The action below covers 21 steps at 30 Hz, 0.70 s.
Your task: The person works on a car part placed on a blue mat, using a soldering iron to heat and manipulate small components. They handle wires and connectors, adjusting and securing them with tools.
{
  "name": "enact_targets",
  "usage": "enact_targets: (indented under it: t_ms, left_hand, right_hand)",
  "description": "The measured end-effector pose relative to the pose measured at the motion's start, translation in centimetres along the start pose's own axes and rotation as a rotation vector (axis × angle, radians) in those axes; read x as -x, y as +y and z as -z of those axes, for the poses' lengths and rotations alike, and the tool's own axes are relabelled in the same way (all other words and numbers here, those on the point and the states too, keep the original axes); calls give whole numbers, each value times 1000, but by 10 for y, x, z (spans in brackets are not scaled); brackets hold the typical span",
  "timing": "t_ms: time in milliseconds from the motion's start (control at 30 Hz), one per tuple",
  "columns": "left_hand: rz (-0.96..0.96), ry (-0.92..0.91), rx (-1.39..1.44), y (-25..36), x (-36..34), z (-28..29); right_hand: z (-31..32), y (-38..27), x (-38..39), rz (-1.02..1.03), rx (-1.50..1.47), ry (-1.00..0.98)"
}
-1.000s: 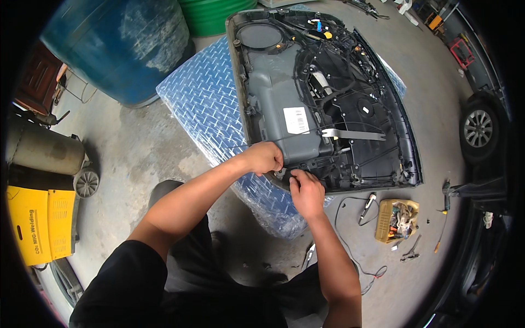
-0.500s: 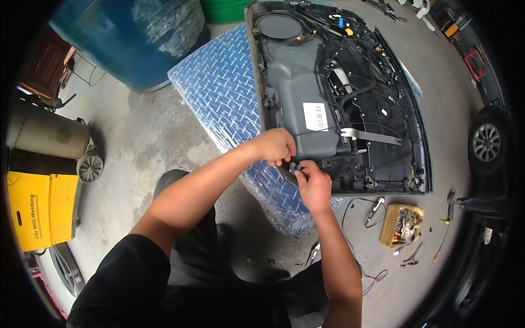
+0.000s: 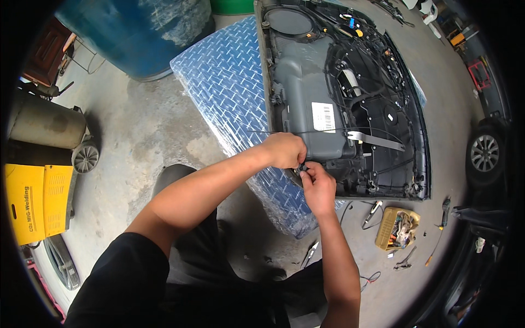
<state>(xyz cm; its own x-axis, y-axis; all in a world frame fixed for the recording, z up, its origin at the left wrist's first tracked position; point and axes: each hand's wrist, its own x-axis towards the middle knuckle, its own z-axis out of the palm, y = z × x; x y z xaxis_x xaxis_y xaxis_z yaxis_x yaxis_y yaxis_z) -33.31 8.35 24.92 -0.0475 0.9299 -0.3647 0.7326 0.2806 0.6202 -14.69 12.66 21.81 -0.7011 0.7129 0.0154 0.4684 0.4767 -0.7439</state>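
Observation:
A car door panel [image 3: 306, 71] lies with its inner side up, showing black wiring and a grey padded section. At its near left corner both my hands are close together. My right hand [image 3: 320, 188] pinches a small dark clip [image 3: 302, 169] at the panel's edge. Just above it, my left hand [image 3: 285, 150] has its fingers curled; what they grip is hidden. A thin black cable [image 3: 339, 130] crosses the panel behind my left hand. Resting on the panel is a flat metal pry tool [image 3: 377, 141] with a forked end.
Blue-patterned, plastic-wrapped padding [image 3: 219, 76] supports the panel. A yellow basket [image 3: 387, 227] of small parts stands on the floor at right, near pliers [image 3: 406, 259] and a corded tool [image 3: 373, 213]. A blue barrel [image 3: 142, 38] and yellow welding machine [image 3: 41, 202] stand left.
The view has shifted slightly, with the panel appearing further right. My hands have drawn closer together at the clip. The cable's free end now shows left of the panel.

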Motion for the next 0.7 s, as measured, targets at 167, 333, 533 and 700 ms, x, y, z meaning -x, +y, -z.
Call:
enact_targets:
  t_ms: [167,333,533,700]
  left_hand:
    - [7,12,-15,1,2,-1]
    - [53,13,-10,3,0,-1]
    - [73,4,-19,3,-4,-3]
    - [51,14,-17,-2,-5,-6]
  right_hand:
    - [-3,4,1,58,31,31]
    - [-3,8,0,156,40,31]
    - [-3,10,2,91,15,36]
    - [-2,9,1,75,-16,23]
